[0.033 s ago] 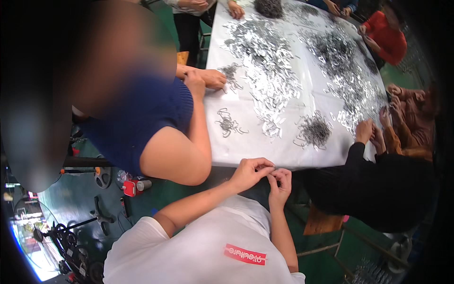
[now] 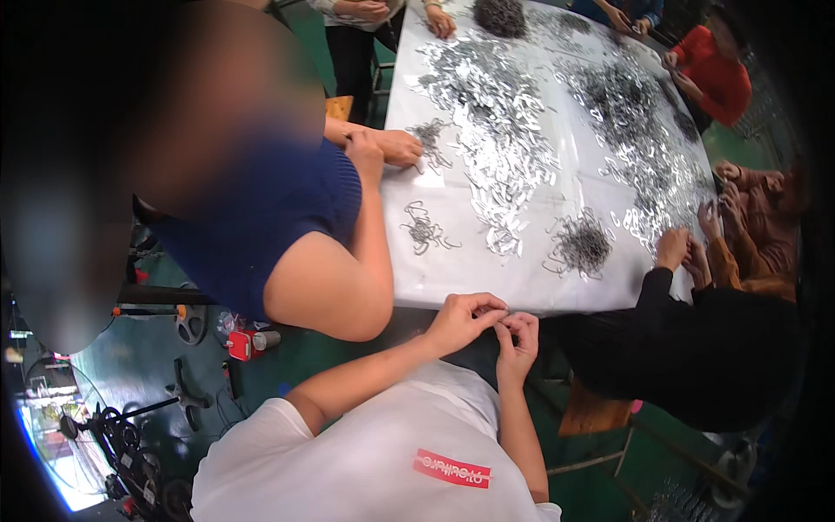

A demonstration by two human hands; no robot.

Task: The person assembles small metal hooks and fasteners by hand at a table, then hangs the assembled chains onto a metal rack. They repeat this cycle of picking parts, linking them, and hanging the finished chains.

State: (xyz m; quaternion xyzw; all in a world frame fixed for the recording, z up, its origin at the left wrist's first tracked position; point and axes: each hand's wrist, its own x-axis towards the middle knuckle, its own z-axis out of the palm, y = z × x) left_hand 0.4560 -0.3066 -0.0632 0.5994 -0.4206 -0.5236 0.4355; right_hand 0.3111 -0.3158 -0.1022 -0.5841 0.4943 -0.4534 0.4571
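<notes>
Left hand (image 2: 470,319) and right hand (image 2: 520,337) stay put, each grip pinched on one small metal piece (image 2: 508,314) at the worktop's (image 2: 470,278) six o'clock edge (nothing has shifted, the fiddling unfinished).

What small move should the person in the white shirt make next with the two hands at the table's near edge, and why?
Probably finish pressing the tiny part together. The left hand and right hand meet fingertip to fingertip at the near edge of the white table, pinching something too small to make out. The nearest dark wire pile lies apart from them, so reaching for it looks premature.
</notes>
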